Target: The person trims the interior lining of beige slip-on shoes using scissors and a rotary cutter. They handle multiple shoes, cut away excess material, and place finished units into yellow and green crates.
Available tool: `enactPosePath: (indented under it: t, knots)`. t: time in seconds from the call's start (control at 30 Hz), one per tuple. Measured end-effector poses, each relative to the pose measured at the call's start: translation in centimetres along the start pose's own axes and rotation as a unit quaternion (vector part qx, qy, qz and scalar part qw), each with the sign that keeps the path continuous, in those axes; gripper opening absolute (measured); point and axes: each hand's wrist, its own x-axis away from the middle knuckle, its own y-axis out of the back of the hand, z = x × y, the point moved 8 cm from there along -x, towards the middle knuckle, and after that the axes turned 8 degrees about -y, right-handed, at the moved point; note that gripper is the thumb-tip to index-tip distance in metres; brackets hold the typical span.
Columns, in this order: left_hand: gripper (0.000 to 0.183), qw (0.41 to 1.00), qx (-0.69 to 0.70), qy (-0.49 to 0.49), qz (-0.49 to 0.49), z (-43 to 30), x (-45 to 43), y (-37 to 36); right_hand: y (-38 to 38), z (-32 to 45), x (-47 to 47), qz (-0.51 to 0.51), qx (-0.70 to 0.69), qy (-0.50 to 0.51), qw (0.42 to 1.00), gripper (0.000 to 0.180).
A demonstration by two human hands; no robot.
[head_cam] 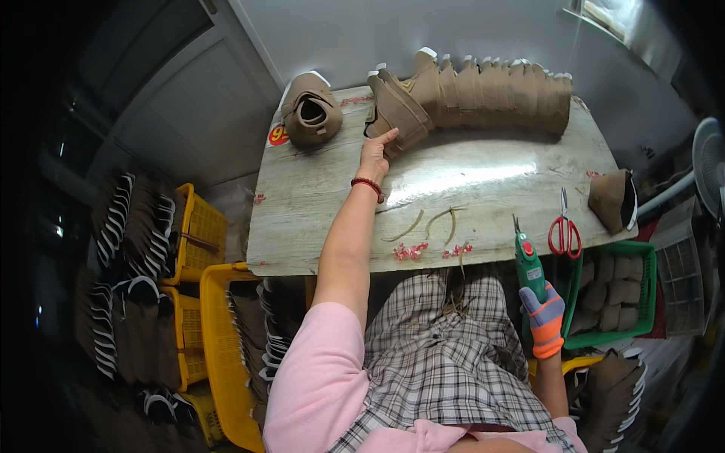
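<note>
My bare left hand (375,154) reaches across the table and grips the near edge of a brown fabric shoe upper (399,110), thumb on top. This upper stands at the left end of a long nested row of similar uppers (504,99). In my right hand (544,317), which wears a grey and orange glove, is a green handheld electric cutter (530,263) with a red button. Its narrow metal tip points away from me, over the table's front edge. Red-handled scissors (564,232) lie just right of the cutter. Cut strips of brown trim (450,218) lie between my arms.
A single upper (312,116) sits at the table's (306,209) back left, another (610,201) at its right edge. Yellow crates (224,362) of uppers stand at the left. A green basket (645,294) of brown pieces is at the right, near a fan (708,164).
</note>
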Motion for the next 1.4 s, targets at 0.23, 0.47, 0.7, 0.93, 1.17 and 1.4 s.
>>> enactPosePath:
  t: [0.23, 0.47, 0.7, 0.93, 1.17, 1.4]
  knots:
    - [0.023, 0.979, -0.077, -0.175, 0.071, -7.7, 11.6, -1.1, -0.8, 1.4, 0.7, 0.0, 0.054, 0.023, 0.998, 0.032]
    - [0.033, 0.978, 0.028, -0.165, 0.126, -14.1, 26.3, -0.6, -3.6, 7.2, 3.0, 0.005, 0.128, 0.179, 0.976, 0.052]
    - [0.025, 0.978, 0.06, -0.142, 0.14, -12.8, 31.6, -4.7, -5.1, 9.1, 5.7, 0.051, 0.057, 0.228, 0.971, 0.05]
    - [0.017, 0.952, -0.107, -0.239, 0.159, -11.0, 33.5, -7.2, -2.4, 7.9, 6.7, 0.027, 0.002, 0.163, 0.986, 0.049]
    - [0.013, 0.861, -0.332, -0.309, 0.229, -9.1, 35.4, -9.3, -0.2, 8.2, 6.4, 0.023, -0.077, 0.127, 0.989, 0.048]
    - [0.021, 0.791, -0.374, -0.378, 0.302, -9.3, 36.6, -10.6, 2.2, 8.6, 5.2, -0.008, -0.098, 0.13, 0.987, 0.045]
